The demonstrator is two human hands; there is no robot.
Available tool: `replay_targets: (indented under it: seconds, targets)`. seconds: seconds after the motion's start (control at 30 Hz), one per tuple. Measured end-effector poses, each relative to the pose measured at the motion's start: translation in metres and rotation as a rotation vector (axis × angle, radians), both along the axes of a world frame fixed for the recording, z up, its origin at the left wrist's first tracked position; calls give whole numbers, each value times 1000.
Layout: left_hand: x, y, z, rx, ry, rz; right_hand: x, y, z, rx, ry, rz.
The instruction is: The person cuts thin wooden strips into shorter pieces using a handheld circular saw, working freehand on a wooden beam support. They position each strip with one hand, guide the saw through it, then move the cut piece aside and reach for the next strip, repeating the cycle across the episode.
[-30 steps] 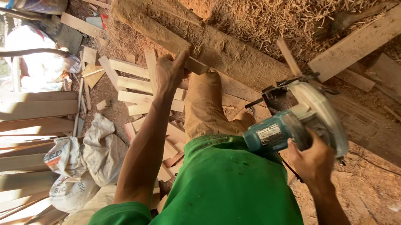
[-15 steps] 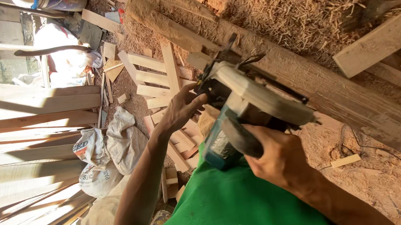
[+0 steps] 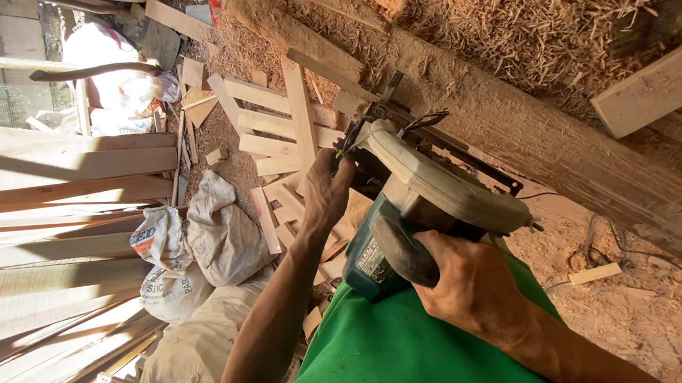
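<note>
— Two things fill most of the view: the long rough brown timber beam (image 3: 559, 149) running aslant from upper middle to lower right, and the stack of pale sawn planks (image 3: 39, 174) along the left edge. What comes after those?

— Several sacks. The lumpy off-white woven sacks (image 3: 217, 231) lie bunched on the sawdust-covered ground (image 3: 673, 325) between the planks and the person's arm. All are stuffed full and closed, so I cannot tell what is in them. One small sack (image 3: 156, 238) carries a printed patch in red and blue on its white cloth, facing the planks.

— And the saw?

— The teal and grey handheld circular saw (image 3: 420, 208) is held up at centre, just beside the beam, above the green shirt (image 3: 395, 365). A small pale label sits on its teal motor housing, turned toward the person.

— How do the hands stand?

— Apart. The right hand (image 3: 472, 288) is clamped around the saw's dark rear handle. The left hand (image 3: 328, 193) is closed on the saw's front end, by the blade guard.

— Anything smaller?

— Short pale wooden offcuts (image 3: 274, 131) lie scattered behind the saw, and one small wood scrap (image 3: 594, 274) rests on the ground to the right.
</note>
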State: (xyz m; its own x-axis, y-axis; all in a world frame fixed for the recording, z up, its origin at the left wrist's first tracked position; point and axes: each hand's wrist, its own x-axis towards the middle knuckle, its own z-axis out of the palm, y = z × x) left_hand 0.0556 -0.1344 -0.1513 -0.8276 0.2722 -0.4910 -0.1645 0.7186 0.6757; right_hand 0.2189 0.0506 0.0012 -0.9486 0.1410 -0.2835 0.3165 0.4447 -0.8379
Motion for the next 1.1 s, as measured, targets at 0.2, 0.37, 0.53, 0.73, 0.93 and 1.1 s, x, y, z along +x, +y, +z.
replay_targets:
  seconds: [0.2,0.37,0.53,0.73,0.93,1.1]
  targets:
    - [2,5,4,-24,-58,52,1,-2,-9,-22,-17,8]
    - [-7,2,4,12,-85,70,-4,-3,-19,-56,5,21]
    - [-16,-4,8,9,-22,46,-12,-9,-17,-90,-8,21]
    - [-17,-12,10,-12,-97,93,-12,-16,-19,-86,-41,54]
    - [-20,-21,7,-34,-21,31,-13,-22,-19,-72,-54,72]
    - [-22,-29,4,8,-228,173,-15,-29,-19,-84,-2,61]
